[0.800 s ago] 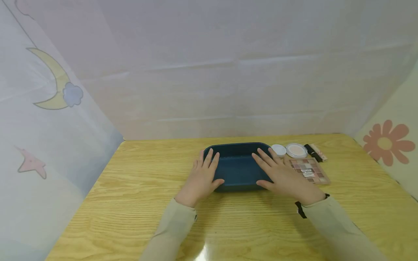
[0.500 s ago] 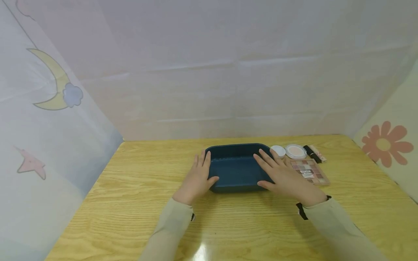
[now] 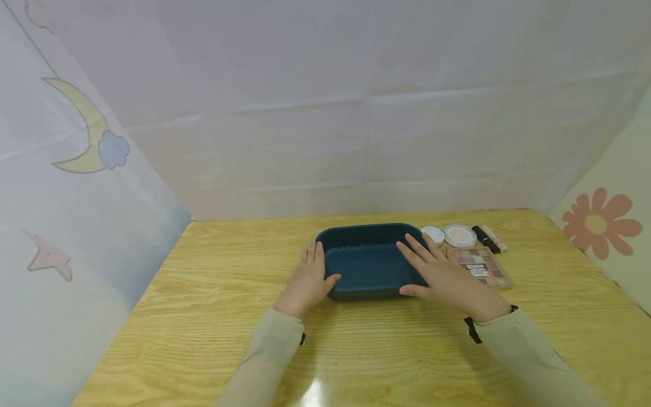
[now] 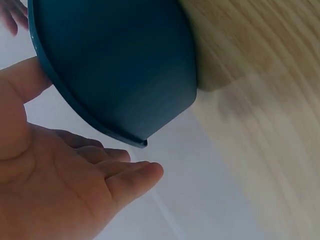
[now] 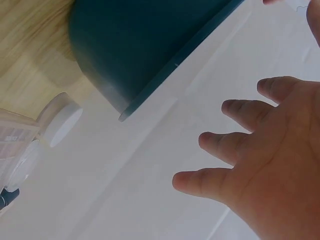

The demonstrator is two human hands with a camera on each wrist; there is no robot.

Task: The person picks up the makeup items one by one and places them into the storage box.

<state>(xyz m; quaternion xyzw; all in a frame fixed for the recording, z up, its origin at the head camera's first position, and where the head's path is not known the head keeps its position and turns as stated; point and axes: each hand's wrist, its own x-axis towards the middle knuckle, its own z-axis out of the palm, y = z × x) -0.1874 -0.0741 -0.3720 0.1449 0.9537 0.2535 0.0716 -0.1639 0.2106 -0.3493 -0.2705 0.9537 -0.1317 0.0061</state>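
Observation:
A dark blue-green rectangular basin (image 3: 371,265) with rounded corners stands on the wooden table, its inside showing bare. At its left end is my left hand (image 3: 305,282), fingers extended along the outside and thumb near the front corner. In the left wrist view the thumb (image 4: 30,77) meets the rim or passes just behind it; contact is uncertain. My right hand (image 3: 442,277) hovers at the right end with fingers spread. The right wrist view shows those fingers (image 5: 220,145) straight and apart from the basin wall (image 5: 135,45).
Right of the basin lie a small white round jar (image 3: 433,235), a clear round compact (image 3: 460,236), a black tube (image 3: 485,239), a pale printed tube (image 3: 494,238) and an eyeshadow palette (image 3: 483,268). Behind the wooden table (image 3: 218,316) hangs a pale cloth wall (image 3: 305,141).
My left hand has shifted slightly left, from over the basin's left rim to beside its outer wall. The right hand has barely moved.

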